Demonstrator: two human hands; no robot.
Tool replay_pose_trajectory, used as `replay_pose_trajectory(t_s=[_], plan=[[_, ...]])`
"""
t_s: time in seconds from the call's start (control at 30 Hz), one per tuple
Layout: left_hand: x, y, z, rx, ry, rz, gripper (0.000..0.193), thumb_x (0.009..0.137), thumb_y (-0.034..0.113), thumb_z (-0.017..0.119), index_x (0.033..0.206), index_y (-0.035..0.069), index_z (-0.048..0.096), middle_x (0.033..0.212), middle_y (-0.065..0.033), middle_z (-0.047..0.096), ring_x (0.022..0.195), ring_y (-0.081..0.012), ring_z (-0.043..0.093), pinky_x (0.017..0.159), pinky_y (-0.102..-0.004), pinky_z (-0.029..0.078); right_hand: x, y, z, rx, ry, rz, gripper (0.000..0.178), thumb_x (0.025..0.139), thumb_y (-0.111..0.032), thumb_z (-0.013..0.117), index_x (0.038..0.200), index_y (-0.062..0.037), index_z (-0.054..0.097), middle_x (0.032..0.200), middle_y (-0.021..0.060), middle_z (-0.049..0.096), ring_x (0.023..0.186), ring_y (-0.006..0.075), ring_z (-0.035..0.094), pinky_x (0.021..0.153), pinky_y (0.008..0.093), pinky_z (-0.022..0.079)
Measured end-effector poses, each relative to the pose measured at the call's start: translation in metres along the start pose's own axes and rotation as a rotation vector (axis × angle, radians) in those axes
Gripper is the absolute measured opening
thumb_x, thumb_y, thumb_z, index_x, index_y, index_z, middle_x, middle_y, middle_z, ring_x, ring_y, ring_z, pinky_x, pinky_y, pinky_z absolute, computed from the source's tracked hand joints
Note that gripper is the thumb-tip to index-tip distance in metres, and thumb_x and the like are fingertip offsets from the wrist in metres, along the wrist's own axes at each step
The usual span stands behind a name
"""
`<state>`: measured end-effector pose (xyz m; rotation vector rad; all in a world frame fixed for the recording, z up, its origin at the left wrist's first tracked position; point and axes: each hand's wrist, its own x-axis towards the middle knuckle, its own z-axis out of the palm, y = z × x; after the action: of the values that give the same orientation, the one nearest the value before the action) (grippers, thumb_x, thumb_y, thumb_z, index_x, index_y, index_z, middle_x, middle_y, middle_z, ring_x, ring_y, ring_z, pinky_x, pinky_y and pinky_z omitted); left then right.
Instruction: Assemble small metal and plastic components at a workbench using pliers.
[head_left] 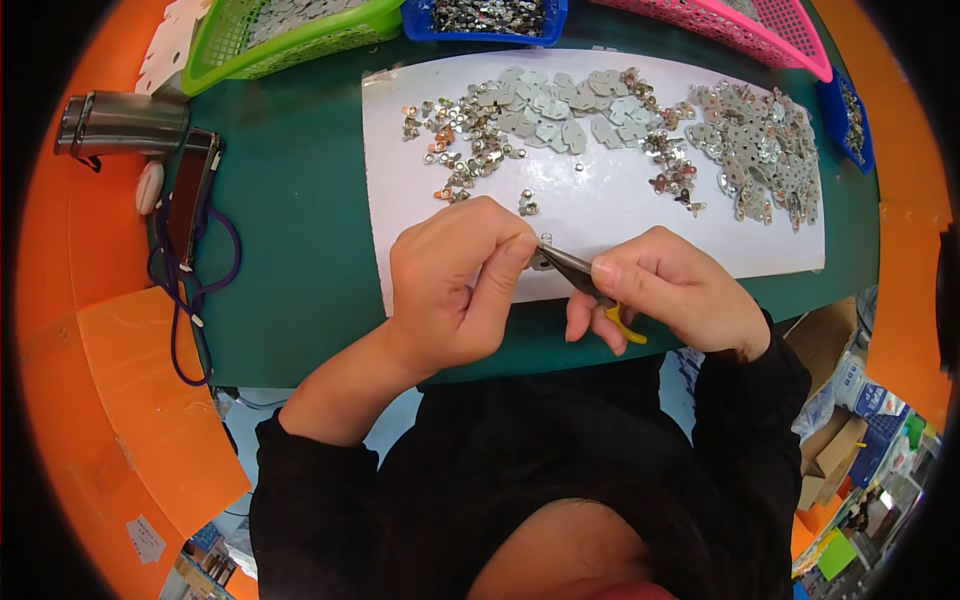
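Observation:
My right hand (670, 290) is closed round a pair of pliers (575, 268) with a yellow handle, its jaws pointing up and to the left. At the jaw tips a small metal part (545, 240) shows, too small to make out fully. My left hand (455, 275) is closed, thumb and forefinger pinched against that same spot; its fingers hide most of what is between them. Beneath both hands lies a white board (650, 225). Just beyond the left hand sit a few small metal clips (528, 203).
On the board are flat grey metal plates (545, 105), loose clips (470, 155) and a heap of assembled pieces (765, 150). Green (285, 55), blue (485, 38) and pink (730, 30) baskets line the far edge. A steel cup (125, 122) and a corded phone (190, 195) lie left.

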<state>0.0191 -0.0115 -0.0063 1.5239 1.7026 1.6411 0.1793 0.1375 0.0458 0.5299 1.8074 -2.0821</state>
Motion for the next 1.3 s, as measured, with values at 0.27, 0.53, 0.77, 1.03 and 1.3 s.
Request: replay_pose_trajectory(t_s=[0.27, 0.53, 0.77, 1.03, 1.3], plan=[[-0.003, -0.004, 0.002, 0.067, 0.027, 0.120, 0.008, 0.082, -0.004, 0.064, 0.078, 0.001, 0.060, 0.066, -0.0088, 0.055, 0.053, -0.0240, 0.052, 0.049, -0.0314, 0.039, 0.004, 0.014, 0.000, 0.179, -0.080, 0.069, 0.058, 0.102, -0.044, 0.044, 0.082, 0.0037, 0.069, 0.063, 0.0056, 0.059, 0.057, 0.0122, 0.054, 0.056, 0.0248, 0.043], [-0.005, -0.001, 0.005, 0.170, 0.049, 0.080, 0.009, 0.084, -0.003, 0.065, 0.078, 0.000, 0.059, 0.064, -0.0086, 0.054, 0.051, -0.0242, 0.050, 0.047, -0.0320, 0.037, 0.001, 0.014, 0.020, -0.288, 0.206, -0.107, 0.037, 0.101, -0.025, 0.047, 0.081, -0.0015, 0.068, 0.054, 0.0039, 0.049, 0.051, 0.0127, 0.047, 0.053, 0.0273, 0.039], [-0.001, 0.000, 0.003, 0.129, 0.045, 0.015, 0.010, 0.086, -0.001, 0.064, 0.077, 0.000, 0.059, 0.064, -0.0086, 0.053, 0.052, -0.0236, 0.050, 0.049, -0.0320, 0.037, -0.010, 0.011, 0.016, -0.526, 0.401, -0.289, 0.021, 0.095, -0.018, 0.056, 0.085, -0.0023, 0.067, 0.062, 0.0110, 0.054, 0.054, 0.0239, 0.052, 0.053, 0.0322, 0.040], [-0.001, 0.001, 0.002, 0.057, -0.018, 0.033, 0.009, 0.084, -0.001, 0.065, 0.077, 0.001, 0.059, 0.064, -0.0081, 0.052, 0.052, -0.0236, 0.050, 0.049, -0.0320, 0.038, -0.009, 0.004, 0.010, -0.832, 0.440, -0.318, 0.017, 0.087, -0.017, 0.066, 0.087, 0.0003, 0.063, 0.074, 0.0139, 0.059, 0.068, 0.0338, 0.058, 0.059, 0.0376, 0.044], [0.002, -0.001, 0.000, 0.102, -0.096, 0.051, 0.008, 0.082, -0.001, 0.066, 0.078, 0.002, 0.060, 0.065, -0.0088, 0.055, 0.054, -0.0254, 0.053, 0.050, -0.0324, 0.041, -0.013, -0.005, 0.002, -1.066, 0.431, -0.340, 0.021, 0.085, -0.022, 0.069, 0.085, -0.0023, 0.062, 0.073, 0.0126, 0.058, 0.068, 0.0348, 0.058, 0.059, 0.0410, 0.044]])
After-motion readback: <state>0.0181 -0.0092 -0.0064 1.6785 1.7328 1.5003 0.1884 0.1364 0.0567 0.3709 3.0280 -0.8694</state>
